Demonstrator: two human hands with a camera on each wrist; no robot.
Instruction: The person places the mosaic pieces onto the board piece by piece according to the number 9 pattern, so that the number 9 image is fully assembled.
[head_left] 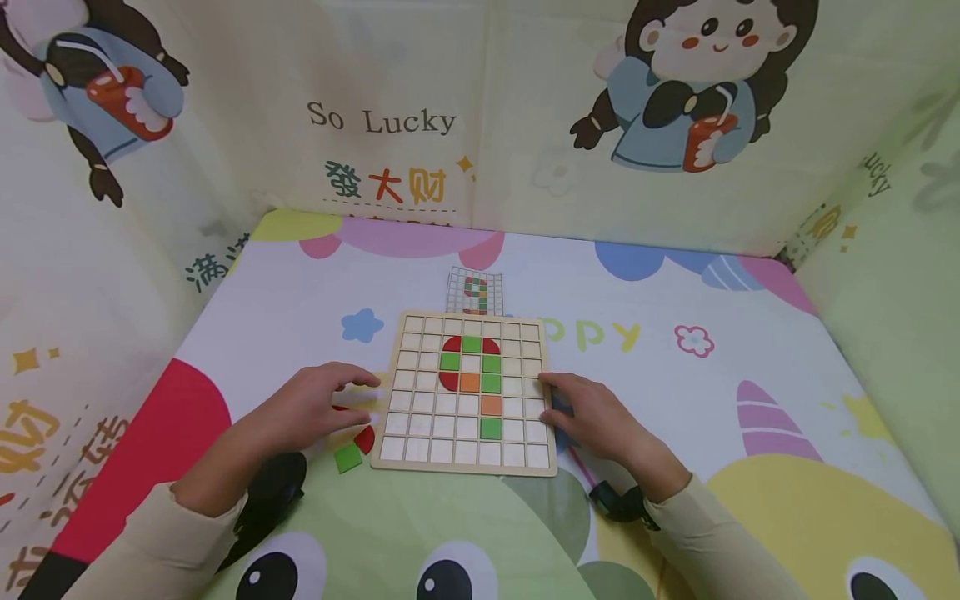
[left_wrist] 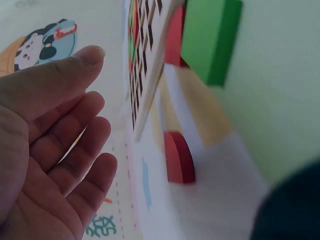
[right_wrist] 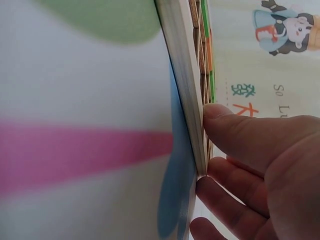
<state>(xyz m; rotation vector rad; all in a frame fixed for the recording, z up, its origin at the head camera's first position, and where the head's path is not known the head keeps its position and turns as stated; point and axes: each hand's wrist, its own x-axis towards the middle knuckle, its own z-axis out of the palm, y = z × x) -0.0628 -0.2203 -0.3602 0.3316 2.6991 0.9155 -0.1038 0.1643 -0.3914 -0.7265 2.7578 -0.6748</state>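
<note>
A wooden grid board lies on the table, with red rounded, green square and orange square tiles forming a 9-like figure. My left hand hovers by its left edge, thumb and fingers apart and holding nothing. Near that hand lie a green square tile and a red rounded tile; another red rounded tile shows in the left wrist view, mostly hidden from the head view. My right hand touches the board's right edge with thumb and fingertips, its fingers loosely bent.
Behind the board a small pattern card shows a similar figure on a grid, its lower part hidden by the board. A printed cloth covers the table. Printed walls enclose the back and sides.
</note>
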